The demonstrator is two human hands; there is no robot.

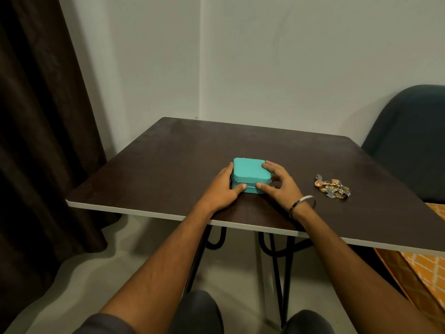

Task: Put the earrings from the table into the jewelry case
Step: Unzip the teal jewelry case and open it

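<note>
A small teal jewelry case [248, 171] with a zip around its side sits closed on the dark table [168, 153], near the front edge. My left hand [222, 186] grips its left side, thumb on the front. My right hand [277, 183] holds its right side, fingers over the top corner and thumb on the front. A metal bangle is on my right wrist. A small heap of several gold, silver and copper earrings [332, 186] lies on the table to the right of my right hand, apart from it.
A dark curtain [41, 128] hangs at the left. A dark chair [409, 131] stands behind the table's right corner, and orange patterned cloth [423, 268] lies below the right edge. The table's white front edge [144, 212] runs close to my wrists.
</note>
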